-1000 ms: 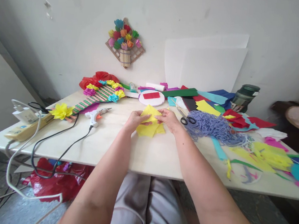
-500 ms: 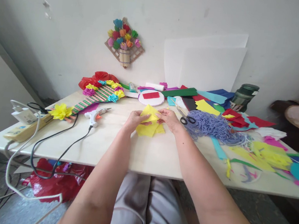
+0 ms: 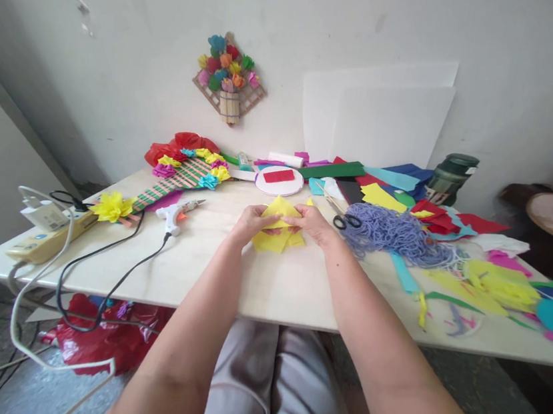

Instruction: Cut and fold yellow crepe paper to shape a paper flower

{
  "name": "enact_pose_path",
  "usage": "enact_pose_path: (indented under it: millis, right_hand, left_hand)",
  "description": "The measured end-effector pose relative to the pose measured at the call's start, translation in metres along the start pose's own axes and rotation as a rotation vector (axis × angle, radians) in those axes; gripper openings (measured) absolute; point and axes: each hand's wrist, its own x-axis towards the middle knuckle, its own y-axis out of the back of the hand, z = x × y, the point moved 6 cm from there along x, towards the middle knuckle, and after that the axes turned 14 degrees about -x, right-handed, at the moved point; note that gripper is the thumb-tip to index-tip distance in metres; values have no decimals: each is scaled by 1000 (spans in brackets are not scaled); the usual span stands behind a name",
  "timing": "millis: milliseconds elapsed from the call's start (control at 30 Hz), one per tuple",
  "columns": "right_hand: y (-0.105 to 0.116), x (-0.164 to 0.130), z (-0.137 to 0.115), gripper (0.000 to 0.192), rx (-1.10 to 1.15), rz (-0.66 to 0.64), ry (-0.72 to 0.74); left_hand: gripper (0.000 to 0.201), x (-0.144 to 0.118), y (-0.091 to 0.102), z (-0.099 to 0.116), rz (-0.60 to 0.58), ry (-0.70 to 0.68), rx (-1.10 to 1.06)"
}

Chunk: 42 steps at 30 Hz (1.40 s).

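Observation:
Between my two hands is a piece of yellow crepe paper [image 3: 280, 206], raised a little over the table. My left hand [image 3: 250, 221] pinches its left side with the thumb on top. From the right, my right hand [image 3: 313, 223] pinches the same piece, and the thumbs are close together. Under the hands, more yellow paper [image 3: 272, 243] lies on the tabletop. Beyond them sits a white oval disc [image 3: 295, 188] with a red paper rectangle [image 3: 279, 176] on it.
At left are a white glue gun [image 3: 170, 218], a power strip [image 3: 50, 241] with cords, and a woven piece decorated with paper flowers [image 3: 179, 178]. At right lie black-handled scissors [image 3: 347, 222], purple yarn [image 3: 394, 235] and coloured paper scraps. A dark green bottle [image 3: 451, 180] stands behind.
My right hand has shifted slightly left and down, bringing the fingers closer together on the yellow paper. The things on the table stay where they were.

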Motion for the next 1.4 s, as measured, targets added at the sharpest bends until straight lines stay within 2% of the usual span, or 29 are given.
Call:
enact_pose_path:
  millis: [167, 367, 500, 567, 667, 1133, 1400]
  right_hand:
    - [1, 1, 4, 21, -47, 37, -30]
    - [7, 2, 4, 24, 11, 98, -33]
    - [14, 3, 5, 25, 50, 180, -34]
    - [17, 3, 5, 25, 73, 225, -26]
    - [20, 3, 4, 24, 103, 266, -7]
    - [17, 3, 3, 22, 120, 255, 19]
    - [12, 1, 2, 23, 83, 233, -5]
  left_hand:
    - [40, -1, -2, 1, 6, 2, -10]
    - [44, 2, 15, 1, 189, -5, -93]
    - [46, 0, 19, 12, 260, -146, -103]
    - [48, -1, 16, 17, 239, -221, -104]
    - [48, -1, 13, 19, 199, -264, -116]
    - [44, 3, 18, 7, 265, -201, -212]
    - [48, 6, 16, 1, 233, -117, -258]
